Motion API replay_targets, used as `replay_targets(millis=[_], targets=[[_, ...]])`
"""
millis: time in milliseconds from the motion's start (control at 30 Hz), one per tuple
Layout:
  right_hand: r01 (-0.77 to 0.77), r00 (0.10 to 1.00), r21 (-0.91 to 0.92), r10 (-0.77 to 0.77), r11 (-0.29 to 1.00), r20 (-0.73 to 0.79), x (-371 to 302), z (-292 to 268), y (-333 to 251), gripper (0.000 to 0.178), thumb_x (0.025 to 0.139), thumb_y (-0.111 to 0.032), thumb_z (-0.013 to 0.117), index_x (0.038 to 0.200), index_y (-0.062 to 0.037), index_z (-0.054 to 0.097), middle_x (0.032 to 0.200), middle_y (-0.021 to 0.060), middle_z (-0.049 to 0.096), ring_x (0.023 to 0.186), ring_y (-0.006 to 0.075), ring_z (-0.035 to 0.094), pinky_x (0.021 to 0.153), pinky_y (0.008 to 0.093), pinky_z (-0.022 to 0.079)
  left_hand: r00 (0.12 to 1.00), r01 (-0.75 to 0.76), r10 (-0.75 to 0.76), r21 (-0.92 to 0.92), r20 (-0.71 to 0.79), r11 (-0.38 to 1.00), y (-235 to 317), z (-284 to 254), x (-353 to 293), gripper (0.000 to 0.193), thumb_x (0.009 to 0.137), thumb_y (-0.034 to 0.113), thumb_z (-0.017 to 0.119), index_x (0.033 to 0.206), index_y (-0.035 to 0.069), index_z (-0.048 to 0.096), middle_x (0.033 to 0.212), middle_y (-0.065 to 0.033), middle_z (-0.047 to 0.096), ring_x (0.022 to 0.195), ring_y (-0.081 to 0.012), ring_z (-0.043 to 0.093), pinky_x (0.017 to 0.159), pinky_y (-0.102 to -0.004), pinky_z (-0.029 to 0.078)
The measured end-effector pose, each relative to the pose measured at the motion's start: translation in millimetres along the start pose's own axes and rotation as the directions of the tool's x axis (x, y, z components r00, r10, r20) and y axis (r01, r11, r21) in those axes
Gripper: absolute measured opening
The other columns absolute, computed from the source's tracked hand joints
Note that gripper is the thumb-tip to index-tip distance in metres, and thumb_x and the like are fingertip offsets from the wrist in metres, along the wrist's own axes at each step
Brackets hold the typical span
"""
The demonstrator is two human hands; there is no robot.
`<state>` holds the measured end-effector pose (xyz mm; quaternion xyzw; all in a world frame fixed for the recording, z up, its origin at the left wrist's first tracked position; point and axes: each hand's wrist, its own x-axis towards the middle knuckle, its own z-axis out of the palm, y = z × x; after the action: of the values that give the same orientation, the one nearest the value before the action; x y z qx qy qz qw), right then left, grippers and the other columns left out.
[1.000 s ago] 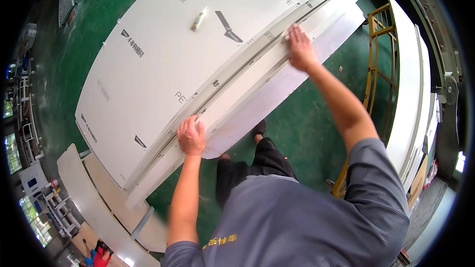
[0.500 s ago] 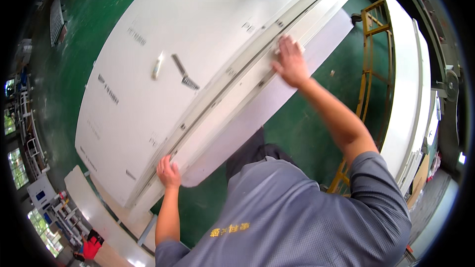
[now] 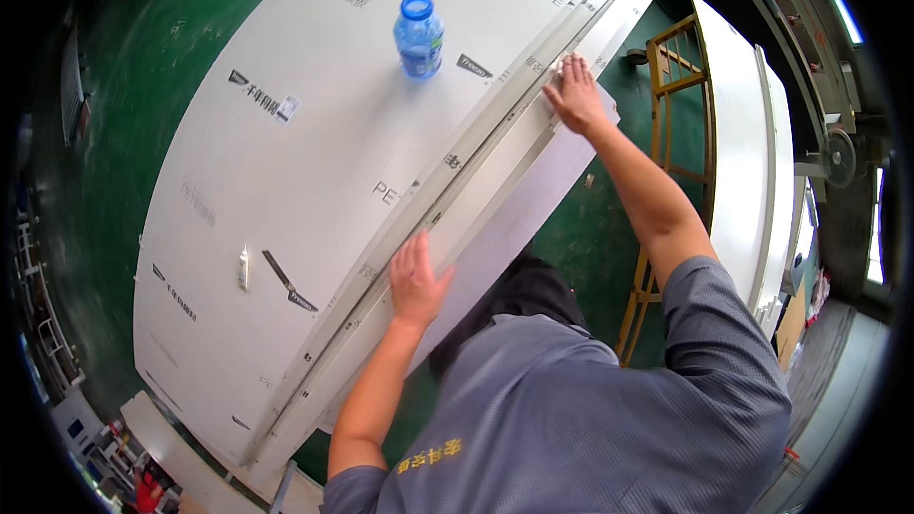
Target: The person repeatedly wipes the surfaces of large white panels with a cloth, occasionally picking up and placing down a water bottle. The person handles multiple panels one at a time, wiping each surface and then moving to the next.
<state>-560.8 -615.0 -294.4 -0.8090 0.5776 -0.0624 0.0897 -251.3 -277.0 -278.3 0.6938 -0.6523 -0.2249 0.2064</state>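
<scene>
A long white panel strip (image 3: 381, 309) lies along the near edge of a large white printed panel (image 3: 314, 162). My left hand (image 3: 416, 283) rests flat on this strip with its fingers stretched out, holding nothing. Farther up, my right hand (image 3: 577, 97) presses down on the strip near its far end. A small white wad, perhaps cloth or tissue, shows at its fingertips; most of it is hidden beneath them. Left of that hand, a blue-tinted plastic bottle (image 3: 419, 38) without a cap stands on the large panel. A small white tube (image 3: 245, 268) lies farther left.
A pale lower board (image 3: 495, 257) juts out below the strip on my side. To the right stand a yellow metal frame (image 3: 657, 124) and stacked white panels (image 3: 743, 133). Green floor (image 3: 124, 181) surrounds the work. Another white board (image 3: 162, 428) lies at lower left.
My left hand has slid up along the strip, away from its near end. The right hand has shifted farther along it too. The view has moved, so the whole bottle now shows.
</scene>
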Motion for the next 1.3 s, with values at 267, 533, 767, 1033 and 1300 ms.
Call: replay_targets(millis=[267,533,767,1033,1300], targets=[[0.288,0.935,0.222,-0.323,0.932,0.145,17,-25,7,0.082,0.091,-0.033,0.067,0.158,-0.0018,0.030,0.164,0.0204,0.031,0.153,0.0372,0.027,0.127,0.0475,0.019,0.985,0.149,-0.136,0.130,-0.103,0.980,89,60,129,0.082,0.075,0.043,0.085,0.139,0.006,0.049,0.135,-0.0129,0.060,0.123,-0.0335,0.058,0.103,-0.0470,0.045],[0.625,0.638,0.481,-0.758,0.614,0.138,-21,-20,-44,0.089,0.091,-0.052,0.064,0.154,0.0028,0.036,0.164,0.0203,0.033,0.154,0.0338,0.027,0.127,0.0455,0.020,0.979,0.191,-0.160,0.286,-0.129,0.939,87,65,135,0.087,0.071,0.050,0.085,0.139,0.009,0.050,0.132,-0.0122,0.063,0.118,-0.0339,0.061,0.099,-0.0471,0.047],[0.336,0.908,0.146,-0.361,0.930,0.213,130,-56,155,0.088,0.091,-0.037,0.068,0.160,-0.0005,0.025,0.167,0.0207,0.025,0.155,0.0341,0.023,0.128,0.0467,0.017,0.973,0.225,-0.198,0.316,-0.115,0.922,97,66,135,0.088,0.069,0.049,0.086,0.139,0.009,0.050,0.131,-0.0112,0.063,0.117,-0.0330,0.061,0.098,-0.0468,0.047],[0.706,0.571,0.430,-0.811,0.563,0.124,13,-37,9,0.089,0.089,-0.044,0.071,0.153,0.0053,0.035,0.162,0.0195,0.035,0.151,0.0361,0.030,0.126,0.0454,0.021,0.975,0.215,-0.181,0.352,-0.128,0.911,91,69,134,0.089,0.070,0.052,0.084,0.140,0.009,0.049,0.133,-0.0119,0.062,0.118,-0.0335,0.061,0.100,-0.0472,0.047],[0.532,0.810,0.072,-0.532,0.844,0.249,92,-64,111,0.090,0.092,-0.041,0.069,0.158,0.0021,0.027,0.167,0.0189,0.024,0.156,0.0344,0.019,0.128,0.0463,0.017,0.976,0.198,-0.157,0.325,-0.148,0.925,94,67,135,0.087,0.071,0.050,0.085,0.139,0.010,0.049,0.132,-0.0082,0.062,0.117,-0.0284,0.060,0.100,-0.0452,0.046]])
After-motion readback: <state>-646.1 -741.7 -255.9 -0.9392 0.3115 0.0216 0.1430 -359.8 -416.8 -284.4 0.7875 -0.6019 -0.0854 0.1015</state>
